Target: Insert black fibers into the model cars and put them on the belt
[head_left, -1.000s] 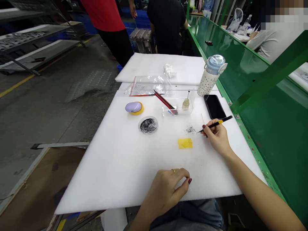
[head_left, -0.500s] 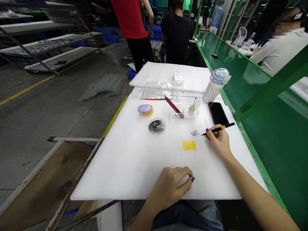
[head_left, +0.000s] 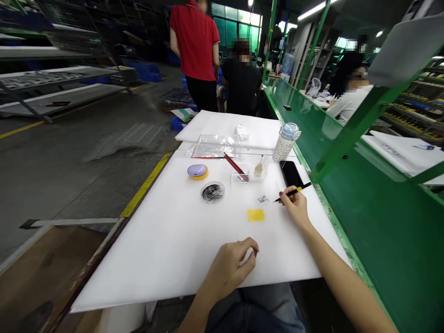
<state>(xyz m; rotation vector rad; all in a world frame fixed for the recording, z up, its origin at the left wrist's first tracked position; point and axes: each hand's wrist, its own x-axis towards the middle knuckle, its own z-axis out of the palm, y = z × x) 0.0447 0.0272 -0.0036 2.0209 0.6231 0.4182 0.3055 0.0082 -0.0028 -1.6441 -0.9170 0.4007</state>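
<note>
Right of centre in the frame, a slender black tool with a yellow band [head_left: 297,190] is grasped between the thumb and fingers of the right hand [head_left: 296,206]. Its tip is directed left, just beside a small heap of fine dark pieces [head_left: 262,199] (the single pieces are too small to be told apart). At lower centre, the left hand [head_left: 235,262] is seen over the white sheet [head_left: 156,249], its fingers released and loosely curled. A yellow strip [head_left: 255,215] is placed just below the heap. Black strands [head_left: 212,193] are contained in a clear round dish [head_left: 212,182] near the frame's centre; a dark phone [head_left: 290,173] is seen above the right hand.
</note>
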